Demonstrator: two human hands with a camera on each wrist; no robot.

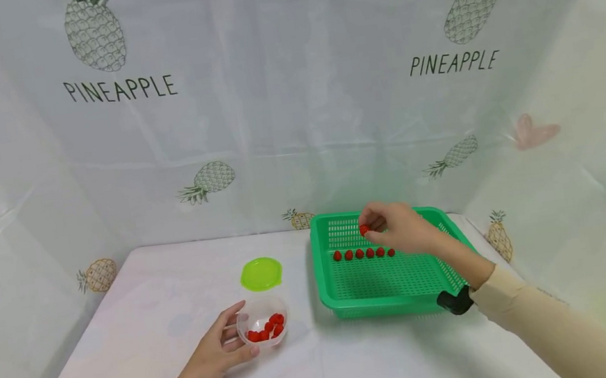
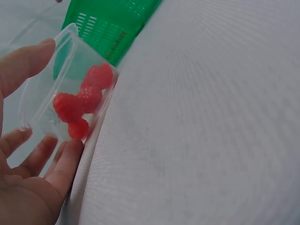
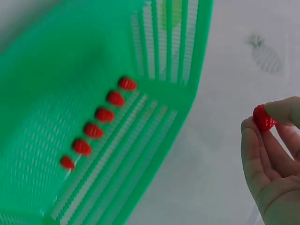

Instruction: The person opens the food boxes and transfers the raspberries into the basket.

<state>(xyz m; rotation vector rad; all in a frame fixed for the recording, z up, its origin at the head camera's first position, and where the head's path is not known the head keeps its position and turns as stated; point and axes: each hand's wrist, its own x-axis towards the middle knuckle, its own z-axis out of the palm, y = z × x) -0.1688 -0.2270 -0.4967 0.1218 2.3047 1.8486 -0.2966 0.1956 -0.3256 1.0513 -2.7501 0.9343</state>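
My left hand (image 1: 218,351) grips a clear plastic tub (image 1: 258,308) from its left side, thumb and fingers spread around the wall. Several red raspberries (image 2: 70,108) lie at the bottom of the tub. Between thumb and fingertips, my right hand (image 1: 404,228) pinches a single raspberry (image 3: 264,118). It hovers over the back part of a green plastic basket (image 1: 325,289). Inside that basket, several raspberries (image 1: 360,254) form a straight row along the back of the floor, the rightmost one looking smaller.
A bright green lid (image 1: 261,274) lies flat on the white tablecloth (image 1: 177,284), just behind the tub. White sheeting (image 1: 289,87) printed with pineapples hangs behind and at both sides. The basket stands close to the back edge of the table.
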